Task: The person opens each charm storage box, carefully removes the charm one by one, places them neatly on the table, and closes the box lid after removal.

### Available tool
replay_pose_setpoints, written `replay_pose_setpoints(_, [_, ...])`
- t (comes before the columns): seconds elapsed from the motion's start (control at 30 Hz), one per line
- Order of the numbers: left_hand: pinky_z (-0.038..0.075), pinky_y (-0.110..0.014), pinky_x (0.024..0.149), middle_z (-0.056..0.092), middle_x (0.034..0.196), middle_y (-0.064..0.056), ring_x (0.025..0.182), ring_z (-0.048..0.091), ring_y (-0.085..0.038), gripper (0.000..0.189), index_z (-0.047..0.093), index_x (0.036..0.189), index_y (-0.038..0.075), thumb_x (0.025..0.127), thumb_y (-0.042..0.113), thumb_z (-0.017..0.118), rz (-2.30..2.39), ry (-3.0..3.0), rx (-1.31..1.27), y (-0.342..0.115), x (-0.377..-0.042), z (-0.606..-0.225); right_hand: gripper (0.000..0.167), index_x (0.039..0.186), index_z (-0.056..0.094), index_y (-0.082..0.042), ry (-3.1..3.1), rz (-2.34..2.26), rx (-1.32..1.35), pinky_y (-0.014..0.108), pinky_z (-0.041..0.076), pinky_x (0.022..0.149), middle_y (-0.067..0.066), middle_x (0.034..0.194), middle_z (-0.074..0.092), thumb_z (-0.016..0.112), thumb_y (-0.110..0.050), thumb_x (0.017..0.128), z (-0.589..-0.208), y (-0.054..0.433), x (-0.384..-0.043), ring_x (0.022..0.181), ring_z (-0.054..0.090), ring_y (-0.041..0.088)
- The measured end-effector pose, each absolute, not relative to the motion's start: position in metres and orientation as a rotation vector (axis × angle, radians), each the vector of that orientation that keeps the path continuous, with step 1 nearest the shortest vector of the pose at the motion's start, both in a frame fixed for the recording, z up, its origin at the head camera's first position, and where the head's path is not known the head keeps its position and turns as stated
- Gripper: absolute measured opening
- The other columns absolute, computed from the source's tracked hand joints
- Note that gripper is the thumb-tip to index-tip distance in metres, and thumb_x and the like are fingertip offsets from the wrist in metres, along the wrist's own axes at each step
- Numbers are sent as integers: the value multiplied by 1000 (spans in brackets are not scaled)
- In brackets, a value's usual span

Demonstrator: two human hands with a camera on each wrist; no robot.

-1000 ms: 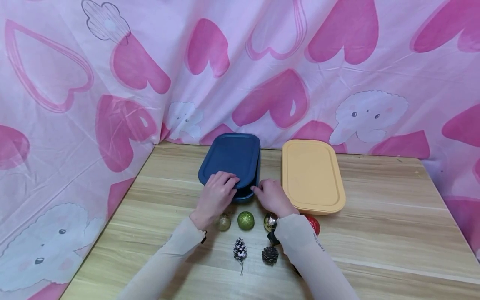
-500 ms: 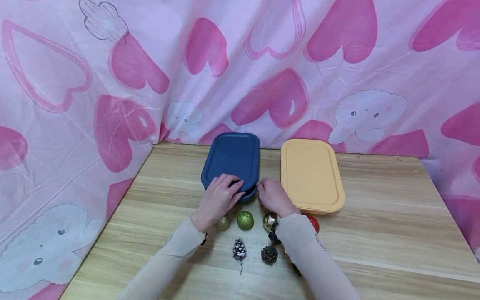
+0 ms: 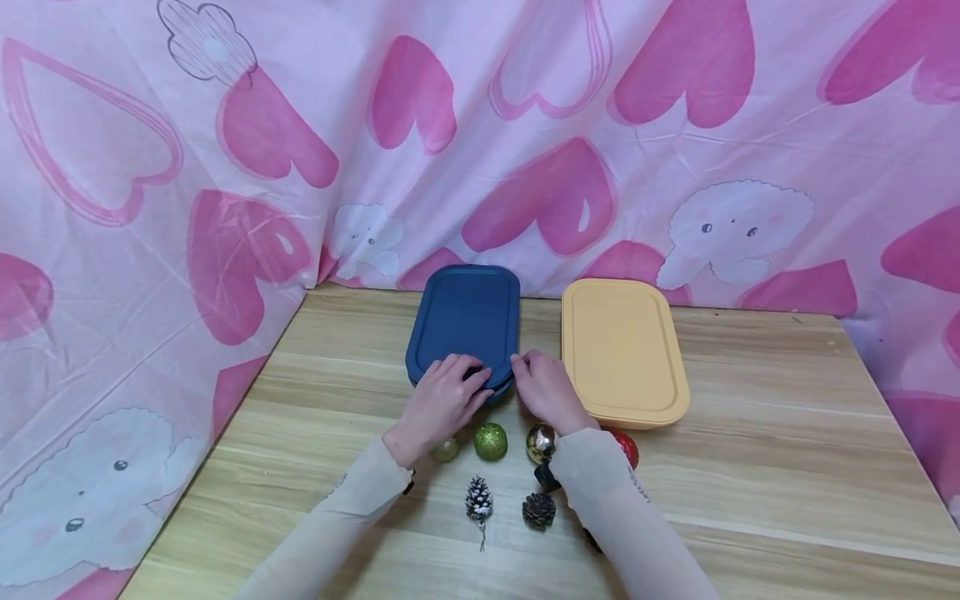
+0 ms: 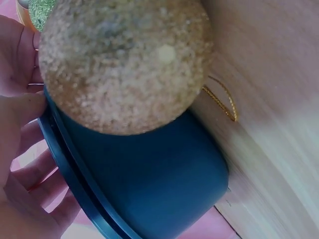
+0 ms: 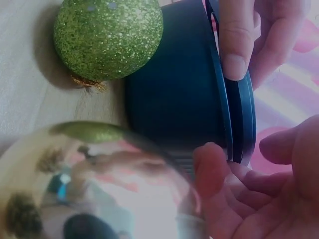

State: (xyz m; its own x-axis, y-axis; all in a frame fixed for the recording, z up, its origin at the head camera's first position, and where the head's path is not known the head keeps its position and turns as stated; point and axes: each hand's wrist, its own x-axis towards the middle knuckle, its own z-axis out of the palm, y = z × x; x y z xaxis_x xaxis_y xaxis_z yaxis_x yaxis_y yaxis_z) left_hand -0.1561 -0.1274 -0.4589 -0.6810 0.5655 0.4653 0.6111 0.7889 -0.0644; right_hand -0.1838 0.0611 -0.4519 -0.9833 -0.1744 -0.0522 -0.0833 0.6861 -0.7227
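Observation:
A dark blue lid [image 3: 468, 321] lies over a matching blue box [image 4: 149, 174], and a narrow dark gap shows between their rims at the front. My left hand [image 3: 446, 396] pinches the lid's front edge, thumb against the rim and fingers above it. At the front right corner, fingertips of my right hand [image 3: 551, 387] touch the rim; its thumb [image 5: 279, 144] stands apart from the lid in the right wrist view. In front of the box sit a green glitter ball [image 3: 491, 441], a gold glitter ball [image 4: 124, 64] and a shiny gold ball [image 3: 541, 443].
A yellow lidded box [image 3: 626, 350] stands right of the blue one. Nearer are a snowy-tipped pinecone [image 3: 479, 500], a brown pinecone [image 3: 539, 510] and a red ball [image 3: 627, 447] partly behind the right sleeve. A pink heart-patterned cloth [image 3: 540, 192] hangs behind the wooden table [image 3: 787, 433].
The lid has shifted right and come down, narrowing the gap at the front right. My left hand has moved slightly right and nearer with it; the right hand stays by the corner.

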Motion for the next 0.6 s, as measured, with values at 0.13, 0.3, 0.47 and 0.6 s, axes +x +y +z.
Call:
replay_pose_setpoints(0.13, [51, -34, 78, 66, 110, -5, 101, 60, -20, 27, 73, 111, 12, 92, 30, 66, -125, -2520, -884, -127, -156, -460, 43, 109, 64, 0, 2775, -1183, -195, 42, 51, 84, 14, 98, 68, 42, -36, 102, -452, 60, -184, 92, 63, 28])
replay_pose_setpoints(0.3, [51, -35, 81, 66, 111, -5, 102, 60, -21, 31, 73, 111, 12, 92, 35, 64, -135, -2540, -892, -128, -154, -461, 36, 105, 65, 0, 2789, -1191, -195, 38, 51, 76, 12, 91, 68, 49, -31, 100, -451, 58, -183, 83, 62, 24])
replay_pose_setpoints(0.47, [51, -35, 81, 65, 113, -6, 104, 59, -21, 33, 72, 112, 11, 90, 36, 66, -148, -2556, -898, -129, -153, -461, 33, 102, 66, -1, 2793, -1190, -196, 34, 50, 70, 10, 87, 67, 51, -30, 99, -452, 58, -183, 77, 60, 22])
replay_pose_setpoints(0.6, [51, -34, 79, 65, 112, -6, 103, 60, -21, 32, 72, 112, 11, 90, 33, 68, -144, -2543, -904, -129, -152, -462, 33, 103, 65, -1, 2788, -1190, -190, 31, 49, 67, 9, 85, 66, 51, -30, 99, -452, 57, -183, 75, 59, 20])
